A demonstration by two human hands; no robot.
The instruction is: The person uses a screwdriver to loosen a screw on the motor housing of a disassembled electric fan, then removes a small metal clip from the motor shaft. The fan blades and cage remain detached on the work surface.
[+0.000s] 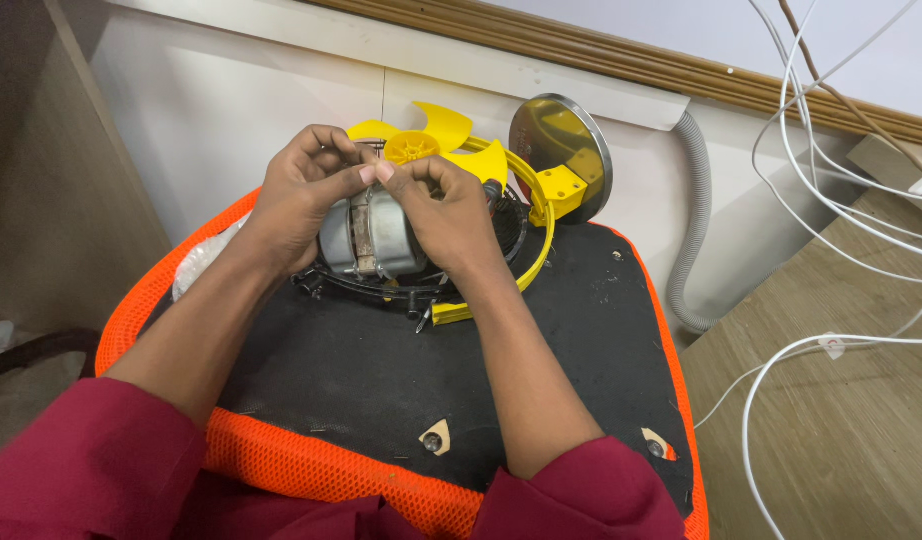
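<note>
While both hands work at the top of the motor [373,238], the fan looks partly taken apart: guard off, yellow blade [421,146] bare behind the motor. Left of the motor, the left hand [299,200] is curled, fingertips pinching something too small to tell. Right of it, the right hand [451,212] pinches likewise, palm on the motor. Motor sits on an orange-edged black seat [381,370]. Farther right, a metal disc [561,150] and white cables [831,345]. No containers visible.
</note>
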